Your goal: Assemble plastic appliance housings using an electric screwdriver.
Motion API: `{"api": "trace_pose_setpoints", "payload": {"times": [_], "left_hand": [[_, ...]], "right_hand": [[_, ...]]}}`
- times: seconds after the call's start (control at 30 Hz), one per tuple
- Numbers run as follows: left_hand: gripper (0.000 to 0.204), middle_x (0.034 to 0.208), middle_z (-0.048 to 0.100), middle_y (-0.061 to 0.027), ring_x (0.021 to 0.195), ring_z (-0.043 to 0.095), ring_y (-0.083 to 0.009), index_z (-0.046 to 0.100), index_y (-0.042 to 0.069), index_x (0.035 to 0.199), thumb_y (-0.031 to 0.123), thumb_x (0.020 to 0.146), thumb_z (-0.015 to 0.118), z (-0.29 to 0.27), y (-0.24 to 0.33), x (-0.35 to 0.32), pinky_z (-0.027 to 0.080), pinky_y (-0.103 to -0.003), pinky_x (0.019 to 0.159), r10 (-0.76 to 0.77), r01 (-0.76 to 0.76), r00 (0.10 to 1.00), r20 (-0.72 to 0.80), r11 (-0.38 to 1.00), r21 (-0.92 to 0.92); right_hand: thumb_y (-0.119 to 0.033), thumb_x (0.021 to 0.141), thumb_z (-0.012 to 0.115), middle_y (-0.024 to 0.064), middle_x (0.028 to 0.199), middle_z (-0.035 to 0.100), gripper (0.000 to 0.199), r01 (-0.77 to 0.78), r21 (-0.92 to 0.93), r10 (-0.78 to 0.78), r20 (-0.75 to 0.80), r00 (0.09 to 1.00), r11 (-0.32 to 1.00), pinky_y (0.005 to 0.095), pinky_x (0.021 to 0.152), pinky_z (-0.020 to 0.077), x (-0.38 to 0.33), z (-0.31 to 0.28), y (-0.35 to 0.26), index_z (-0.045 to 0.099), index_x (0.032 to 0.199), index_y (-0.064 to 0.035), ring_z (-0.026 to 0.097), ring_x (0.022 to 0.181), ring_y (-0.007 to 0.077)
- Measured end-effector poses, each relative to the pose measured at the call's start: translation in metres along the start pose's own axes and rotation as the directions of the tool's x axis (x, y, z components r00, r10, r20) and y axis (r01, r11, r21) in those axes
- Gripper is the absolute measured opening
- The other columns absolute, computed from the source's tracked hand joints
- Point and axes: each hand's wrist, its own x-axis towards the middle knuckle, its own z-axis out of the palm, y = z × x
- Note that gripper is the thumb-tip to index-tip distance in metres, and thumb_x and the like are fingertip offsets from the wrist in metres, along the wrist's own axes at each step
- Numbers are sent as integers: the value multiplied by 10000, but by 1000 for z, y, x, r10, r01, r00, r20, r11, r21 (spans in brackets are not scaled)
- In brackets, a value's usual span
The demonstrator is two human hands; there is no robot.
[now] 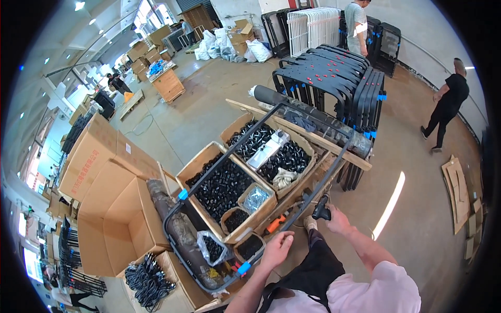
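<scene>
A black tubular frame (308,201) with blue pieces at its corners lies across the parts boxes and two padded rolls. My left hand (276,250) is closed around the frame's near tube, close to a blue corner piece (243,268). Held in my right hand (340,221) is a black pistol-shaped power tool (321,208), just right of that tube. Beneath the frame, a cardboard box (183,180) contains many small black parts (222,182). Beside it, another box (311,163) holds black knob-like parts, a white box (267,149) and a pale glove (284,178).
An orange-and-black tool (275,224) hangs by the bench edge. Small screws sit in a bag (255,199); a large open carton (112,229) and black cables (148,281) are left. Stacked black frames (323,73) stand behind. A person in black (450,99) walks at right.
</scene>
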Motion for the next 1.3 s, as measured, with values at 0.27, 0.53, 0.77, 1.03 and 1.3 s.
{"api": "trace_pose_setpoints", "payload": {"times": [0.27,0.53,0.77,1.03,1.3], "left_hand": [[286,986,727,-143,901,703,-275,722,82,1212,290,1056,602,-21,18,228,553,-386,828,48,10,958,-281,980,201],[382,1176,644,-190,1029,683,-422,584,231,1400,243,1019,601,-26,-13,415,567,-534,860,-3,218,953,-303,703,677],[265,1077,686,-172,921,716,-409,598,154,1269,264,1028,601,-49,-42,465,583,-523,808,-132,112,990,-57,468,877],[286,877,587,17,719,548,-92,640,97,1314,226,1103,496,-76,12,469,505,-256,709,-309,286,943,-121,942,-178],[275,1046,741,-192,923,730,-271,669,41,1199,268,1049,631,-103,114,554,559,-379,841,144,-51,919,-367,966,253]], "right_hand": [[-128,829,693,267,1283,609,758,-52,-139,62,68,996,989,498,1018,537,183,2,42,421,1536,-107,645,1176,444],[-194,876,641,252,1347,582,663,-54,-255,87,120,989,965,519,1010,541,253,2,77,470,1507,-89,624,1204,457],[-303,980,575,197,1100,733,347,156,-348,131,674,727,924,487,951,561,218,-128,15,715,1193,-68,702,1063,388],[-254,966,606,208,961,680,237,535,0,-508,313,802,845,510,795,564,329,-92,-79,684,1014,-35,691,925,408],[-157,947,579,152,1011,683,208,556,-445,-456,318,831,702,435,789,560,416,48,-74,630,1143,-110,707,916,313]]}}
